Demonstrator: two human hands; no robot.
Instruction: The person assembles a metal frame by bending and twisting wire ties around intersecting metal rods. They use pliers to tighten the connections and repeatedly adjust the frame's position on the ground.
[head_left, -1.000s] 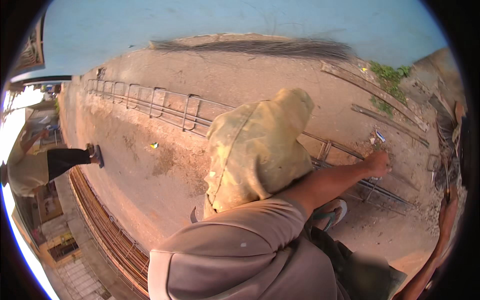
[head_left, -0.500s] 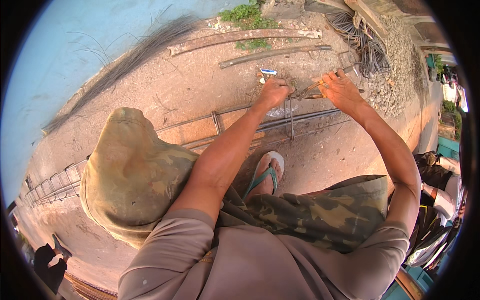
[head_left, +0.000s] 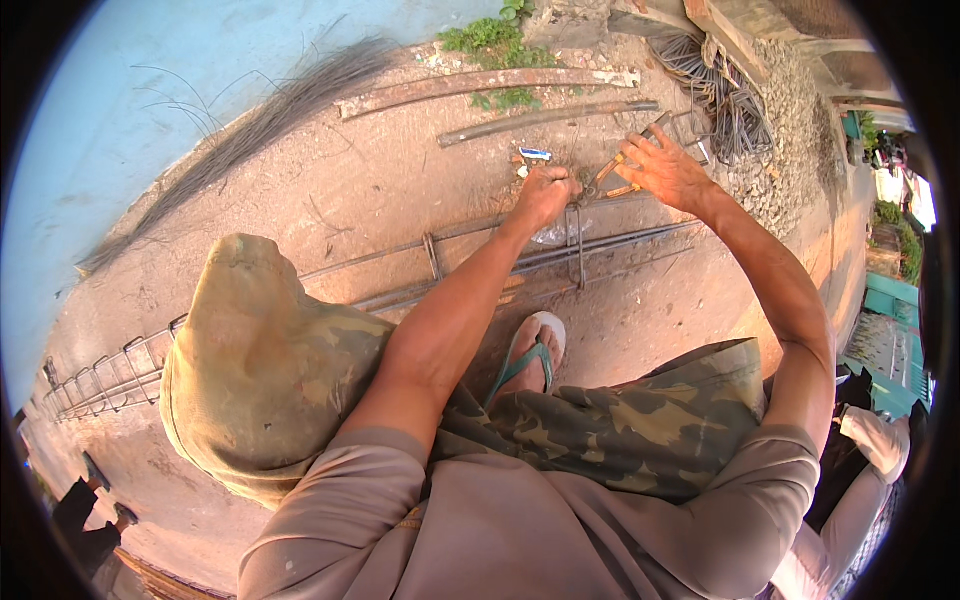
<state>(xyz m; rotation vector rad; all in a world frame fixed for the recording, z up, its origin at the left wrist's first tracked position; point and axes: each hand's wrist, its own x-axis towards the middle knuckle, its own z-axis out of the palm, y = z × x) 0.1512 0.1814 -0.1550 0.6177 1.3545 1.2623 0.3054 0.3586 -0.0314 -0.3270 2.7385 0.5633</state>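
Note:
A long rebar cage [head_left: 470, 262] with square stirrups lies on the dirt. My left hand [head_left: 545, 195] is closed on the top bar where a stirrup [head_left: 577, 245] crosses it. My right hand [head_left: 668, 170] sits just right of it and grips a pair of pincers [head_left: 608, 178], whose jaws point at the same joint. Whether thin tie wire is in my left fist is hidden. My foot in a green flip-flop [head_left: 532, 352] stands beside the cage.
A drab cloth hood [head_left: 265, 360] hangs at left. Rusty bars [head_left: 480, 82], a bundle of thin wire rods [head_left: 250, 125] and a blue wall [head_left: 120, 120] lie beyond. Stacked stirrups [head_left: 730, 100] and gravel [head_left: 795, 150] are at upper right. Another person's white glove [head_left: 872, 440] shows at right.
My view has swung round toward the cage end. My left hand has joined my right at the stirrup joint, and both have shifted only slightly in the last half second.

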